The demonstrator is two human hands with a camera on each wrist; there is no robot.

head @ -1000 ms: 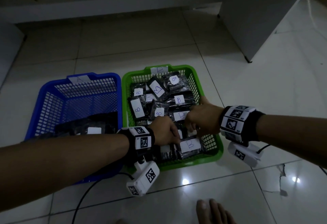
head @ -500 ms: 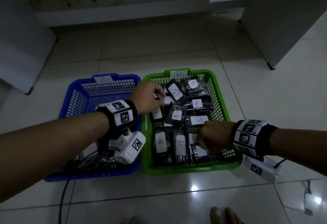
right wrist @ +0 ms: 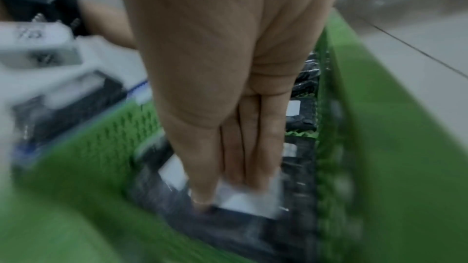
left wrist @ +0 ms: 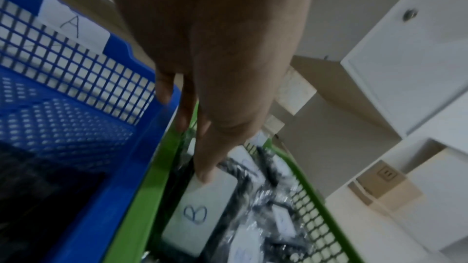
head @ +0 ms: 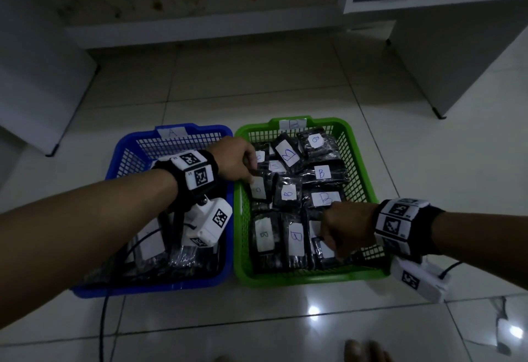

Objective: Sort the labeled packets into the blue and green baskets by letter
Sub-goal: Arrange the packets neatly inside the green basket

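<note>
head view: two baskets, blue basket point(head: 125, 156) and green basket point(head: 363, 181); left hand point(head: 233, 159) and right hand point(head: 347, 227) each touch one packet, grip unclear.

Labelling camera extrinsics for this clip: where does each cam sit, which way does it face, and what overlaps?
Head: worn on the head, looks down at the blue basket and green basket on the floor; shows both forearms, left hand, right hand, toes.
Left wrist: under the wrist, looks along the left hand at a B packet; the A tag shows.
Right wrist: looks along the right hand into the green basket; blurred.
Shared: all three views see the green basket.
</note>
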